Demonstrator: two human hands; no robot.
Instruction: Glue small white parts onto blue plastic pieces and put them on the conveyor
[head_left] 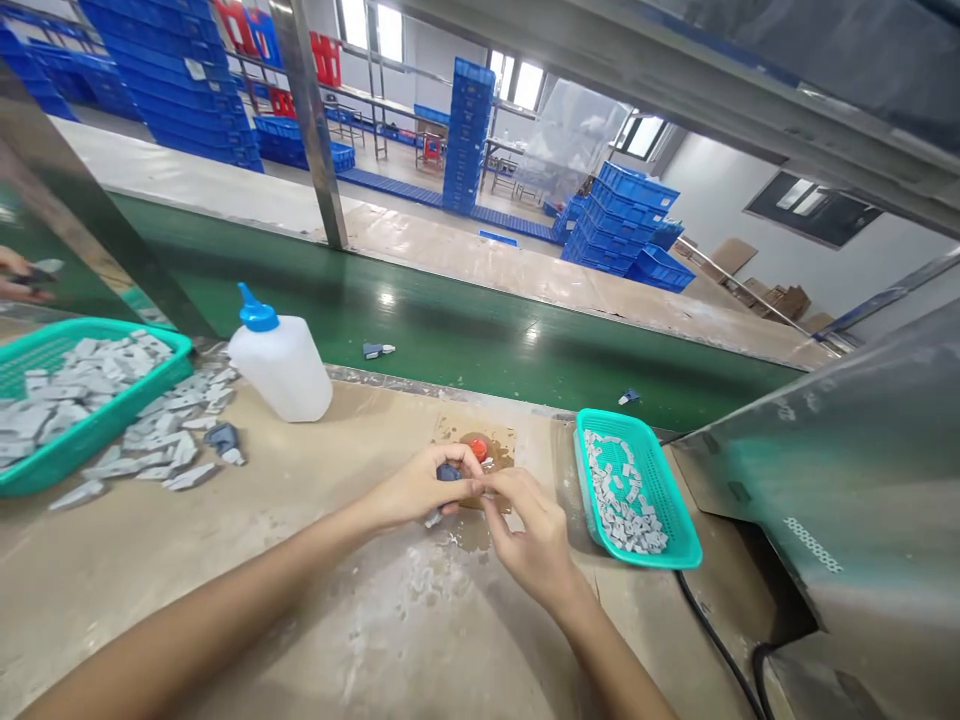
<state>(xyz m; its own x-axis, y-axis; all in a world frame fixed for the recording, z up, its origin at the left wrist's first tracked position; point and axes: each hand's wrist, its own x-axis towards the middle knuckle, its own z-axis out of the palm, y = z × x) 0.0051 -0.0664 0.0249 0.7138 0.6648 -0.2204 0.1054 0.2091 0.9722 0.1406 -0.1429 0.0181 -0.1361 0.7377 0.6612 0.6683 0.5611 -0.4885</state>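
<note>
My left hand is closed around a small dark blue and light grey plastic part, whose pale end pokes out below the fingers. The thumb and forefinger of my right hand are pinched together at my left fingertips; whatever sits between them is too small to make out. Just beyond both hands, a small red cap rests on a wet brown patch of the bench. A similar blue and grey part lies on the left, beside loose light grey plastic pieces.
A green basket of grey pieces stands left, a smaller green basket with little grey pieces right. Near the left basket is a white squeeze bottle with a blue nozzle. Two parts lie on the green conveyor belt behind the bench.
</note>
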